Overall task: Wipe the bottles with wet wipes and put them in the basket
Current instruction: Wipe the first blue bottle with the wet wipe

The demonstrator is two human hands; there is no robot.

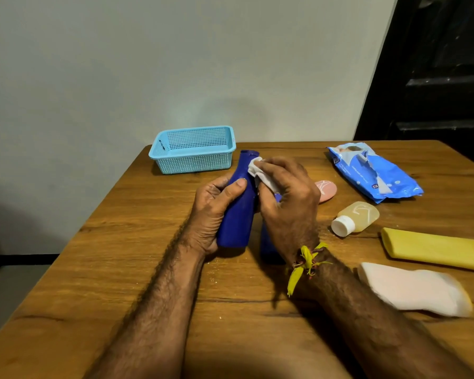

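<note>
The left hand [216, 212] grips a dark blue plastic bottle [237, 212], tilted above the wooden worktop [137, 258]. The right hand [288, 198] pinches a white wet wipe [257, 170] against the bottle's neck. A light blue perforated plastic basket [193, 149] sits beyond them near the worktop's far edge. To the right lie a blue wipes packet [375, 173] and a small clear bottle of yellowish liquid with a white cap [356, 217].

1. Wooden table [137, 269], brown grain finish.
2. Plain pale wall [148, 64] behind table.
3. Dark door/cabinet [435, 77] at far right, detail unclear.
4. Yellow thread band [307, 259] w/ loose ends on a wrist.
</note>
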